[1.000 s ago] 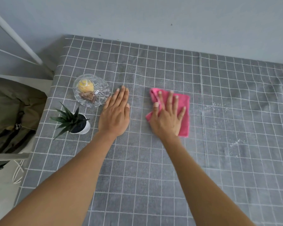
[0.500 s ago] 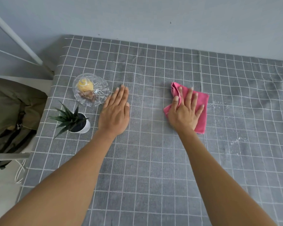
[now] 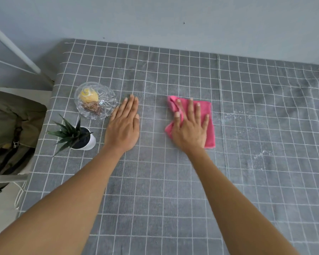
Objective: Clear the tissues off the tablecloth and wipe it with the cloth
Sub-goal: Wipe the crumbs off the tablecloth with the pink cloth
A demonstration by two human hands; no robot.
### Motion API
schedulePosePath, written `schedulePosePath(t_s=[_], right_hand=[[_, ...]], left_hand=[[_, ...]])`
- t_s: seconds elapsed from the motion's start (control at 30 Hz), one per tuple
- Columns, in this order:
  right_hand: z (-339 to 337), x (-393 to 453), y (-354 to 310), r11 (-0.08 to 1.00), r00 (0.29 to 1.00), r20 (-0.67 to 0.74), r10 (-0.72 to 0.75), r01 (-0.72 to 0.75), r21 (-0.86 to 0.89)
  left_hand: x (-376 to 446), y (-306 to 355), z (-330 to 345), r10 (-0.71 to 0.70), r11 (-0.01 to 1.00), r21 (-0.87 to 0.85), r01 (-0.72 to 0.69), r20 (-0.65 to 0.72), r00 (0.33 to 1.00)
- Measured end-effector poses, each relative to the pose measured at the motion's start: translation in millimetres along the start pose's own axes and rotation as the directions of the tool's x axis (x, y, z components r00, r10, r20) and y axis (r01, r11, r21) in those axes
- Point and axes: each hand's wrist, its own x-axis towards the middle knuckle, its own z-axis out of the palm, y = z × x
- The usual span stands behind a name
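R hand (image 3: 189, 130) is pressing flat, fingers spread, on the pink cloth (image 3: 208, 111) mid-tablecloth (image 3: 155, 190). L hand (image 3: 122, 128) is lying flat, fingers together, holding nothing. Glass bowl (image 3: 107, 103) is sitting at its 10 o'clock, potted plant (image 3: 75, 138) at 9.

the tablecloth (image 3: 173, 181) is grey, crossed by thin white lines into a grid of squares, with pale whitish specks scattered over its right part. the cloth (image 3: 204, 109) under my right hand (image 3: 190, 131) is bright pink. the bowl (image 3: 107, 100) is clear cut glass, holding something yellow and something brown. the plant (image 3: 68, 133) has dark green spiky leaves in a white pot (image 3: 90, 144). the wall (image 3: 173, 19) is pale blue-grey. the bag (image 3: 9, 126) at the left is olive green with black straps.
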Motion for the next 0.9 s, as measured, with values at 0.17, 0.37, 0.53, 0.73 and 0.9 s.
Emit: schedulePosePath(t_s=[0.17,0.37,0.53,0.73,0.9], right_hand=[[-20.9,18.1,55.8,0.98,0.98,-0.017,0.197,-0.197,0.031],[-11.3,15.3,24.0,0.929,0.934,-0.056,0.353,-0.342,0.143],[-1.3,29.1,-37.8,0.985,0.989,0.014,0.148,-0.149,0.091],[4.0,43.0,-50.8,0.994,0.995,0.035,-0.097,0.095,0.05],[-16.9,61.8,10.0,0.976,0.978,-0.004,0.21,-0.209,0.064]], left_hand=[[1.1,-0.8,1.3,-0.004,1.0,0.01,0.004,-0.005,1.0],[0.6,1.1,0.8,-0.005,1.0,0.027,0.006,-0.021,1.0],[1.0,2.2,-0.1,-0.007,0.999,0.031,0.008,-0.024,1.0],[1.0,1.6,0.4,-0.002,0.999,0.038,0.002,-0.009,1.0],[1.9,-0.4,2.2,-0.004,1.0,0.023,0.004,-0.011,1.0]])
